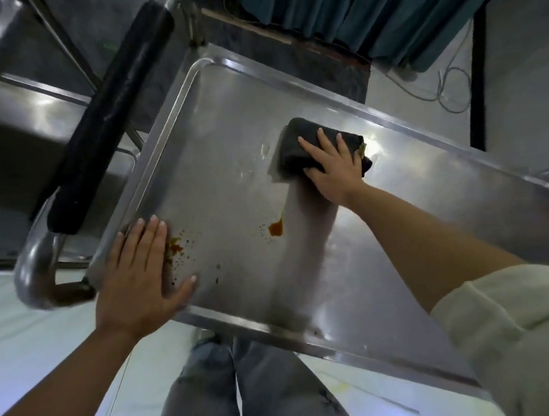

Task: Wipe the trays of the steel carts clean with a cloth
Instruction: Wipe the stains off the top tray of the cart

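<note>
While R hand (333, 168) presses cloth (297, 145) flat, L hand (141, 271) flat on tray (230, 185), no labels.

Overhead glare on my tray (374, 144), soft arm shadow across the steel, dim upper left, wide-angle bending and blurred edges.

tray (230, 185): steel, rimmed, top of cart, lying flat | stains: orange-brown blot (275, 228) mid-tray, spatter (175, 247) touching left hand's fingers (155, 234) | cloth (297, 148): dark, folded, flat on tray under right hand's fingers (325, 144)
</note>
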`<state>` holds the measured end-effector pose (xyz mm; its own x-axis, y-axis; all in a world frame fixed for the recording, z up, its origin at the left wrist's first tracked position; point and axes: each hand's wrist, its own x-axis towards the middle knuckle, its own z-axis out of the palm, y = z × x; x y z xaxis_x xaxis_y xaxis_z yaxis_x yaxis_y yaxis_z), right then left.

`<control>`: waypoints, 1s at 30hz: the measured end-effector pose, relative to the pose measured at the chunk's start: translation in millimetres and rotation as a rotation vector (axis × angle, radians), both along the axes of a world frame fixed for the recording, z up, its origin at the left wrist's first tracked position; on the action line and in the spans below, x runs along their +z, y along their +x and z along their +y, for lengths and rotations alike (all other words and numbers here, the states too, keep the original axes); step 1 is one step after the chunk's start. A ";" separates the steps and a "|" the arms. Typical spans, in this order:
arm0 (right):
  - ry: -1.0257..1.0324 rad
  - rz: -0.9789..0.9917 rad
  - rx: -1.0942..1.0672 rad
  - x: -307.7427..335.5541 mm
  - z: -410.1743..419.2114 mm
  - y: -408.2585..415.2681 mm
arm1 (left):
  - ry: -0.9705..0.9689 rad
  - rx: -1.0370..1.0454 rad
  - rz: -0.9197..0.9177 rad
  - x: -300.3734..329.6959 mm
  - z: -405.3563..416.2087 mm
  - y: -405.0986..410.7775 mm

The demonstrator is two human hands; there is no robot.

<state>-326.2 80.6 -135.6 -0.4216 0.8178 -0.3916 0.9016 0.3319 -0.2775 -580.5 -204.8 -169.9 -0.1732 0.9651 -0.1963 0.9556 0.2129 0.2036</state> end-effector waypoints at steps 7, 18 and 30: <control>0.054 -0.005 0.034 -4.0 77.0 -23.9 | 0.038 -0.005 0.041 -3.5 2.3 0.4; 0.057 0.066 0.222 2.6 -58.4 -11.1 | 0.011 -0.019 0.054 3.2 3.7 -0.3; 0.084 -0.018 0.380 -1.2 -205.0 4.6 | -0.076 -0.092 0.004 9.6 2.6 -16.5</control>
<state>-321.6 -124.4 -136.8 -0.6944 0.6342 -0.3400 0.7144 0.6643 -0.2200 -596.9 -202.2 -160.3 -0.0853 0.9594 -0.2689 0.9727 0.1387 0.1863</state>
